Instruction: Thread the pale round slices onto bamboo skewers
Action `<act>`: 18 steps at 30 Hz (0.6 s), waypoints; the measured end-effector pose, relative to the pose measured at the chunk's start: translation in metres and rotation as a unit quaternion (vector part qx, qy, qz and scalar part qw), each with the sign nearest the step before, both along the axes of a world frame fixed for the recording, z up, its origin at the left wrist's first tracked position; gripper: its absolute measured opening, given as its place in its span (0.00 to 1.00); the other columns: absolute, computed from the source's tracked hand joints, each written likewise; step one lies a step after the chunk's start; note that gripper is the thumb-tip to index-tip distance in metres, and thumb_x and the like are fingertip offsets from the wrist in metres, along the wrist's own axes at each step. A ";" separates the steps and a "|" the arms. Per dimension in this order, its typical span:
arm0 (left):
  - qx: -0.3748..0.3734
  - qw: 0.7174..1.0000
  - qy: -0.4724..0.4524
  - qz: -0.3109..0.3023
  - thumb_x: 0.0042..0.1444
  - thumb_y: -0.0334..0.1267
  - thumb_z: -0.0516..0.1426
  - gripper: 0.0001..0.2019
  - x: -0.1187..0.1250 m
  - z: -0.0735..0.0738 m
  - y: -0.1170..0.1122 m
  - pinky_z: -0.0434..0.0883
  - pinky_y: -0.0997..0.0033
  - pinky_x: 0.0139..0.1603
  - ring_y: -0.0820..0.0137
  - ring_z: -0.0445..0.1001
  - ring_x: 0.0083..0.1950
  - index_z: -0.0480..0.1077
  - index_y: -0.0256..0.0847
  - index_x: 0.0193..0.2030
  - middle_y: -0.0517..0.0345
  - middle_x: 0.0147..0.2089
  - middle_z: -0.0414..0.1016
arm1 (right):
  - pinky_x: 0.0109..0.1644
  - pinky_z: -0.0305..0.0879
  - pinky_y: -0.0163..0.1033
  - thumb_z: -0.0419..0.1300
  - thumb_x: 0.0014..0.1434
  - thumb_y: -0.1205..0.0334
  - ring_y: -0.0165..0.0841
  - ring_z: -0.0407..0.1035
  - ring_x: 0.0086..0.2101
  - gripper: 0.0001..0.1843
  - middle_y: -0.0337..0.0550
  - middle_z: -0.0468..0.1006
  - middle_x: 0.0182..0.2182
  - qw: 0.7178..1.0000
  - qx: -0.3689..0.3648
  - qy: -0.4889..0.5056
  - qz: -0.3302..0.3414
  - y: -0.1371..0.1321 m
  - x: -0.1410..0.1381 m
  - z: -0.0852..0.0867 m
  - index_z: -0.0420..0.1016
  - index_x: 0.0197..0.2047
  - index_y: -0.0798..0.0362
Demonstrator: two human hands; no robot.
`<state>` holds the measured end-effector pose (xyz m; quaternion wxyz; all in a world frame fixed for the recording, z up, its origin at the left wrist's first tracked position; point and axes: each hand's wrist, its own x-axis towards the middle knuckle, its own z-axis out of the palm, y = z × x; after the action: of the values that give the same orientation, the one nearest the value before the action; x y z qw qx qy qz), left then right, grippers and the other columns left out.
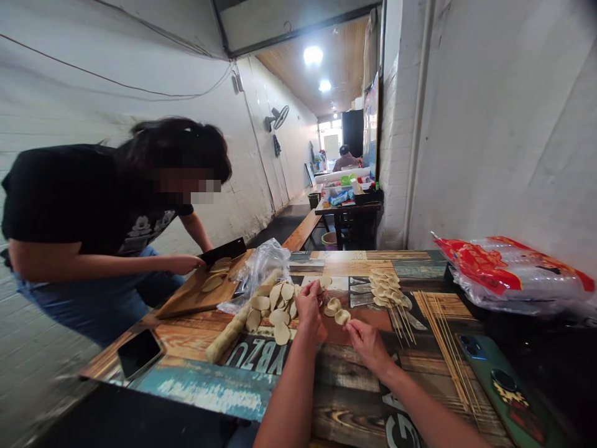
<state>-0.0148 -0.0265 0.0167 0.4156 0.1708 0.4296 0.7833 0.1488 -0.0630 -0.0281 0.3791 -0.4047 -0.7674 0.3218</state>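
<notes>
My left hand (310,305) is closed in a pinch on folded pale round slices (334,306) held just above the wooden table (354,386). My right hand (366,341) is closed at the near end of a thin skewer that carries those slices. A loose heap of pale round slices (275,303) lies left of my left hand on a plastic bag (263,264). Finished skewers of folded slices (386,289) lie right of my hands, beside bare bamboo skewers (443,336).
Across the table a person in a black shirt slices on a wooden board (198,292) with a dark cleaver (224,250). A pale long roll (233,330), two phones (138,353) (506,386) and a red-and-clear packet (513,270) lie on the table. Another person sits far back.
</notes>
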 end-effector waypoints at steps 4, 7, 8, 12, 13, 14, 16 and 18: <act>0.003 1.000 0.003 -0.008 0.30 0.45 0.71 0.21 0.001 -0.001 0.000 0.64 0.75 0.29 0.76 0.70 0.25 0.74 0.35 0.31 0.59 0.27 0.76 | 0.28 0.53 0.32 0.45 0.63 0.55 0.29 0.60 0.23 0.21 0.38 0.68 0.20 1.000 -0.004 0.008 0.019 -0.003 0.001 0.005 0.70 0.26 0.54; 0.003 1.000 -0.001 -0.011 0.29 0.45 0.71 0.21 0.001 -0.002 0.001 0.63 0.76 0.27 0.78 0.67 0.23 0.74 0.36 0.30 0.61 0.26 0.74 | 0.27 0.53 0.32 0.45 0.63 0.56 0.29 0.59 0.23 0.19 0.36 0.66 0.19 0.999 -0.014 0.007 0.038 -0.006 0.003 0.009 0.68 0.26 0.53; 0.003 1.000 -0.004 -0.011 0.29 0.45 0.71 0.21 0.001 -0.003 0.002 0.63 0.76 0.27 0.78 0.67 0.23 0.74 0.36 0.30 0.62 0.26 0.74 | 0.27 0.53 0.32 0.45 0.63 0.56 0.29 0.59 0.23 0.18 0.36 0.65 0.19 0.999 -0.016 0.005 0.041 -0.007 0.003 0.010 0.68 0.27 0.53; 0.000 1.000 -0.015 -0.013 0.28 0.44 0.72 0.21 0.002 -0.003 0.002 0.62 0.76 0.26 0.78 0.67 0.23 0.73 0.36 0.29 0.62 0.25 0.74 | 0.25 0.52 0.32 0.44 0.63 0.56 0.28 0.57 0.21 0.18 0.34 0.63 0.17 0.998 -0.027 0.010 0.056 -0.008 0.005 0.013 0.68 0.27 0.53; 0.000 1.000 -0.016 -0.016 0.28 0.44 0.72 0.21 0.002 -0.004 0.003 0.62 0.77 0.26 0.79 0.67 0.23 0.73 0.36 0.29 0.62 0.25 0.74 | 0.25 0.51 0.32 0.44 0.63 0.55 0.28 0.56 0.21 0.19 0.34 0.62 0.17 0.997 -0.034 0.013 0.062 -0.008 0.005 0.014 0.68 0.27 0.53; 0.002 1.000 -0.019 -0.021 0.28 0.44 0.72 0.21 0.002 -0.004 0.003 0.62 0.77 0.25 0.79 0.66 0.22 0.73 0.36 0.29 0.63 0.24 0.73 | 0.25 0.52 0.32 0.44 0.63 0.55 0.28 0.56 0.21 0.19 0.33 0.62 0.17 0.996 -0.043 0.016 0.070 -0.008 0.005 0.014 0.68 0.27 0.53; 0.005 0.999 -0.030 -0.030 0.28 0.44 0.72 0.22 0.001 -0.005 0.003 0.61 0.78 0.24 0.80 0.66 0.22 0.73 0.36 0.30 0.63 0.24 0.73 | 0.25 0.52 0.32 0.44 0.63 0.55 0.28 0.56 0.20 0.19 0.33 0.61 0.16 0.994 -0.063 0.022 0.086 -0.008 0.006 0.015 0.68 0.28 0.53; 0.007 0.998 -0.048 -0.032 0.27 0.43 0.73 0.22 0.000 -0.006 0.004 0.61 0.78 0.24 0.80 0.66 0.22 0.73 0.36 0.30 0.64 0.24 0.73 | 0.25 0.52 0.32 0.44 0.63 0.54 0.28 0.55 0.19 0.19 0.32 0.61 0.16 0.992 -0.076 0.026 0.101 -0.009 0.008 0.015 0.68 0.29 0.53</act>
<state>-0.0151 -0.0224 0.0105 0.4592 0.1499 0.3978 0.7800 0.1566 -0.0718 -0.0127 0.3327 -0.3442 -0.7675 0.4263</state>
